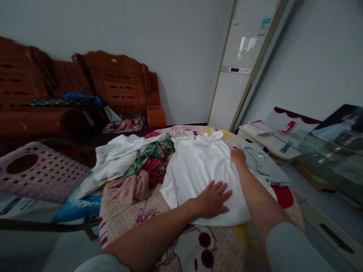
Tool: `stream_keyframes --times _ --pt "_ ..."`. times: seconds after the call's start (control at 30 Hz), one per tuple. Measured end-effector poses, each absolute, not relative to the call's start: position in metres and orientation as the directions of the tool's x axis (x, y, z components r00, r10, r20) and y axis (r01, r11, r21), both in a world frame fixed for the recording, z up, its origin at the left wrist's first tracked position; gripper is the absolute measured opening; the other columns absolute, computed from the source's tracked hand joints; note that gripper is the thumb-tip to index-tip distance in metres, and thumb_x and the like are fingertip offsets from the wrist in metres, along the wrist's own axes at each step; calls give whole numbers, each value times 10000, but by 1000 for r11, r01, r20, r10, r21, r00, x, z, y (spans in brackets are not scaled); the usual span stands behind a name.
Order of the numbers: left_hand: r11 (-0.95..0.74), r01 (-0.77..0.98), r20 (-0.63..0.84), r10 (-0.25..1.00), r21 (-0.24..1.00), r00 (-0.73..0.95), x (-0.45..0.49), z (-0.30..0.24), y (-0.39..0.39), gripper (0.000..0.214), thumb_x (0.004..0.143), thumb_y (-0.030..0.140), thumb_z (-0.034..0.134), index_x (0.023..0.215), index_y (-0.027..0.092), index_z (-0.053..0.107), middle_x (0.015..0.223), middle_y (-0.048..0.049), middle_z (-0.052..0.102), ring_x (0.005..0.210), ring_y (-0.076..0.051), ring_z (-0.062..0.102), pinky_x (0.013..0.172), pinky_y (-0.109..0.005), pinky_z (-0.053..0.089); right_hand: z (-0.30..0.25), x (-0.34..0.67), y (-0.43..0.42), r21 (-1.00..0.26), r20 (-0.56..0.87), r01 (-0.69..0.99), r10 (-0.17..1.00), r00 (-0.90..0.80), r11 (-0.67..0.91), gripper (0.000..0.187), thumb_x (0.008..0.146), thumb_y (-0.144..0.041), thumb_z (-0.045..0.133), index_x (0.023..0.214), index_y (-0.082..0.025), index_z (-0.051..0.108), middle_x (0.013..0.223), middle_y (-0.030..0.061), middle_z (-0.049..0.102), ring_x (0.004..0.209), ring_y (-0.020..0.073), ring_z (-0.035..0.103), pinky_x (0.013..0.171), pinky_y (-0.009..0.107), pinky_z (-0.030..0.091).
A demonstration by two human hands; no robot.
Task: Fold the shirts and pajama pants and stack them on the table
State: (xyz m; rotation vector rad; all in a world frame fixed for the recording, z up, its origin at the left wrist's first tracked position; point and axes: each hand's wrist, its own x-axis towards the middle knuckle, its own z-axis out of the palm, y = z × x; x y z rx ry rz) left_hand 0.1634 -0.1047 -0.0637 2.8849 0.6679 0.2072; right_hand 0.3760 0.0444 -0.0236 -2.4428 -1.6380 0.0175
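A white shirt (198, 170) lies spread over a round table with a pink patterned cloth (227, 245). My left hand (212, 199) rests flat on its lower part, fingers spread. At the shirt's upper right edge, my right hand (238, 155) is closed on the fabric; its fingertips are partly hidden. Beside that hand, a grey folded garment (259, 162) lies on the right of the table. To the left of the shirt sits a heap of clothes: a white garment (116, 155), a green and red patterned one (153, 156) and a dusty pink one (133, 187).
A pink woven basket (53, 173) and a blue cushion-like item (82, 206) are at the left. Behind stands a wooden bench (119, 83) with cloths on it. A tall white air conditioner (235, 75) fills the corner. On the right is a glass-topped table (326, 151).
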Motion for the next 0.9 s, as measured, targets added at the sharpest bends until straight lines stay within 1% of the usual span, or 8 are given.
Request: stream_keyframes --times 0.1,0.2,0.33,0.47,0.6,0.7,0.8,0.9 --pt "-882 425 90 449 201 889 163 -61 -106 640 984 530 360 1510 167 324 1587 -180 283 1471 -318 257 1184 -509 205 -26 377 60 -189 68 889 897 436 -417 451 927 -366 499 1209 -41 632 1163 236 668 1093 298 649 837 329 514" --pt "-880 427 85 451 210 888 162 -59 -108 640 982 531 365 1509 170 330 1585 -178 290 1469 -319 261 1184 -516 206 -26 377 74 -184 36 903 916 400 -388 392 854 -289 601 1162 -52 653 1176 212 668 1095 299 646 836 318 520" --pt "-863 447 85 476 234 875 163 -60 -110 627 978 522 384 1512 200 325 1596 -167 269 1471 -334 248 1168 -588 195 -27 380 84 -89 167 938 923 345 -335 330 879 -99 480 1170 -71 633 1157 218 668 1101 295 641 896 355 500" --pt "-852 455 76 487 259 870 165 -61 -113 622 976 530 381 1516 226 320 1604 -153 256 1477 -353 219 1147 -639 192 -37 386 82 1 228 960 935 271 -278 342 910 -74 417 1198 -64 601 1143 248 656 1076 303 647 913 390 489" --pt "-853 449 64 480 266 875 165 -61 -113 615 984 532 345 1522 238 310 1609 -146 246 1482 -349 203 1144 -648 183 -46 389 75 -12 199 966 946 256 -259 333 933 -90 381 1172 -49 610 1121 250 657 1088 305 638 911 388 483" --pt "-855 446 59 476 266 877 165 -60 -112 618 981 531 353 1521 235 312 1611 -144 242 1482 -351 199 1143 -648 184 -40 384 68 -50 259 961 925 277 -273 367 932 -91 346 1178 -33 612 1131 256 652 1102 315 620 912 393 475" --pt "-852 445 46 475 276 879 166 -58 -111 616 979 516 370 1519 222 315 1610 -149 241 1478 -360 207 1144 -651 176 -33 372 53 -72 367 987 916 160 -144 377 933 -131 360 1197 -52 618 1163 227 656 1149 305 585 980 409 440" --pt "-850 438 35 467 293 883 165 -54 -110 614 975 499 397 1514 213 323 1605 -158 252 1473 -367 219 1141 -654 182 -39 360 28 -81 376 996 926 -9 43 391 942 -181 380 1235 -93 624 1240 168 655 1192 255 570 1053 372 403"
